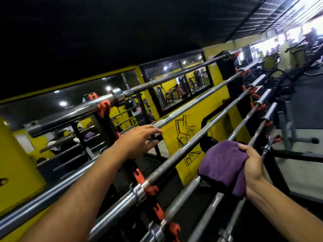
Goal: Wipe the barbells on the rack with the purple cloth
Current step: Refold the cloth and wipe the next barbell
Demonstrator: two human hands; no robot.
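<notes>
While the rack's black upright (103,126) with its orange hooks (104,107) stands at the left, carrying the top barbell (97,103), the left hand (138,140) reaches with fingers straight and spread, holding nothing, its fingertips at or just short of the second barbell (190,105); whether they touch it is hard to tell. Next comes the third barbell (176,158), running up and to the right past the yellow wall (195,117). Right of that, the purple cloth (222,163) sits bunched over a lower barbell (185,194), gripped by the right hand (253,165), thumb curled over its top edge.

A likely risk: these bars rest only in open hooks, so a hard push from the cloth could roll or shift one on its cradle. The bunched cloth may also skip the knurled stretches, and the open left hand could get pinched between bars if one moves.
</notes>
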